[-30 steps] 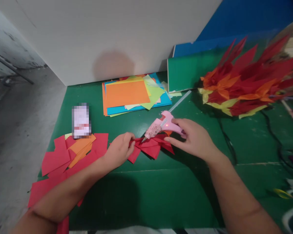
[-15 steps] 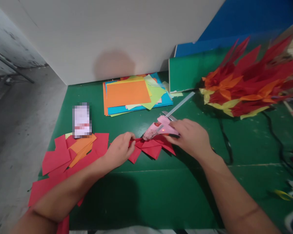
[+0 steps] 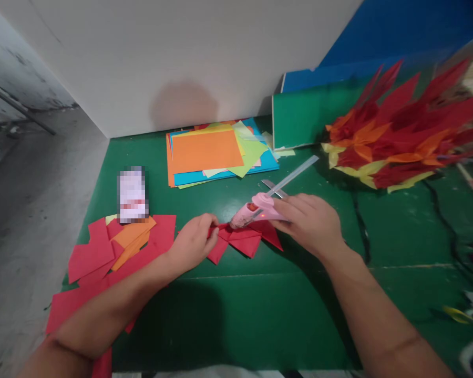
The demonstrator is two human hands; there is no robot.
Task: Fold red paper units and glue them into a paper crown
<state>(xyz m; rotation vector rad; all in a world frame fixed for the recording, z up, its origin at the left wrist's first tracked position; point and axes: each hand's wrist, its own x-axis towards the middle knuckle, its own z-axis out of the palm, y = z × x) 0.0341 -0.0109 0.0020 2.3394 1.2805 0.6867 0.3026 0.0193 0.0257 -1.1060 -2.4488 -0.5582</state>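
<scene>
Head view: the left hand (image 3: 193, 244) pinches the near-left tip of the folded red paper piece (image 3: 244, 242), thumb and fingers closed on it, pinning it flat on the green table (image 3: 260, 315). The right hand (image 3: 309, 223) is wrapped around the grip of the pink glue gun (image 3: 256, 210), whose nozzle points left and down and meets the top of the red piece, just beside the left fingers. A clear glue stick (image 3: 295, 173) juts from the gun's back toward the spiky red-and-orange paper bloom (image 3: 394, 136). A black cord (image 3: 364, 231) runs off to the right. Loose red squares (image 3: 98, 252) lie to the left, and a stack of coloured sheets (image 3: 207, 152) sits near the wall, well apart from both hands. The work in hand looks like laying glue on the folded piece. The move after this calls for a steady nozzle, the left pinch kept firm, and fingertips clear of the hot tip
</scene>
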